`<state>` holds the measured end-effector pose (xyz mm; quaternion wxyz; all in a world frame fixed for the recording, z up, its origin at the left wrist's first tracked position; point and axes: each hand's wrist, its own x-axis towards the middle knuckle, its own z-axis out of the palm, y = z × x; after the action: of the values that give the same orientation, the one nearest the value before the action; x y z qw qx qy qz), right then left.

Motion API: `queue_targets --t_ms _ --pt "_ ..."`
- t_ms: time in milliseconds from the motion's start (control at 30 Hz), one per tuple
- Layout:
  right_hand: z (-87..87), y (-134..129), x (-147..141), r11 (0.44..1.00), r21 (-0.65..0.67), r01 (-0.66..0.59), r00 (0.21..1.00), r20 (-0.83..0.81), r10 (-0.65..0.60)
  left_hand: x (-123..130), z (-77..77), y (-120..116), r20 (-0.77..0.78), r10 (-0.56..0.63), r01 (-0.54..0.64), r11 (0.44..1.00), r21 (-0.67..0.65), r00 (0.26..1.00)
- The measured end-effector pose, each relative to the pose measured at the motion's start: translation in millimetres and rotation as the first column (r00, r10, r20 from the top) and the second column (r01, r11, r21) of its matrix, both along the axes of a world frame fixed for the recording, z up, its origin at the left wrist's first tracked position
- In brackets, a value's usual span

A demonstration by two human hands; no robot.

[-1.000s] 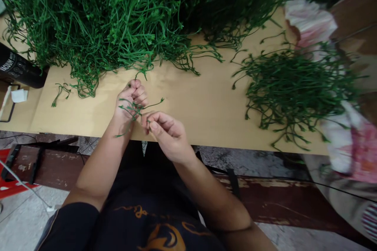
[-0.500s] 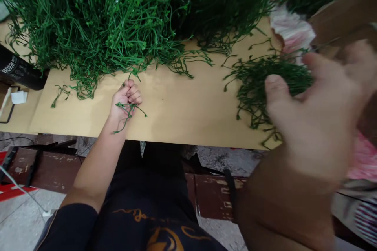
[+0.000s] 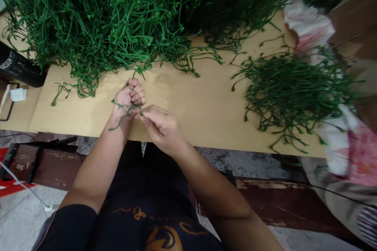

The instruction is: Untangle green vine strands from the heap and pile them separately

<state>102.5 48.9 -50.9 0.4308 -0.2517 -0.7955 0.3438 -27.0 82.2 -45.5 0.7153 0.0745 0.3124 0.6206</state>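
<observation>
Thin, curved green stems [image 3: 129,114] with small knobbed tips are being clasped in the left hand [image 3: 130,95], splayed towards its wrist, and being pinched by the right hand [image 3: 163,126].

Tan board [image 3: 203,113], green stem heaps [image 3: 297,86], apparently black bottle [image 3: 20,64].

A black bottle [image 3: 19,64] with white lettering is at the left end of the table [image 3: 194,98], and a small white slip [image 3: 18,94] is near that end too. Right of the table are crumpled pink-and-white wrapping [image 3: 338,159] and brown cardboard [image 3: 357,23]. Below the table's near edge are a worn dark-red bench [image 3: 55,166], a red object [image 3: 17,189] and pale flooring [image 3: 26,211].
</observation>
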Motion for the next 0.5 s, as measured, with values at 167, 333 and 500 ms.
queue_targets --t_ms 167,333,500 --pt "4.4 -31.7 1.2 0.997 -0.026 -0.069 0.997 -0.027 0.068 2.1 2.3 -0.9 -0.01 0.01 -0.01 1.0 -0.022 1.0" --pt "28.8 -37.9 29.6 0.982 0.072 -0.177 0.981 -0.066 0.182 2.1 2.5 2.0 0.032 0.072 -0.07 0.996 -0.056 0.997" --pt "49.6 8.5 103.1 1.0 0.013 0.003 0.994 0.113 -0.005 3.9 2.7 -0.9 0.048 0.081 -0.08 0.996 -0.039 0.996"
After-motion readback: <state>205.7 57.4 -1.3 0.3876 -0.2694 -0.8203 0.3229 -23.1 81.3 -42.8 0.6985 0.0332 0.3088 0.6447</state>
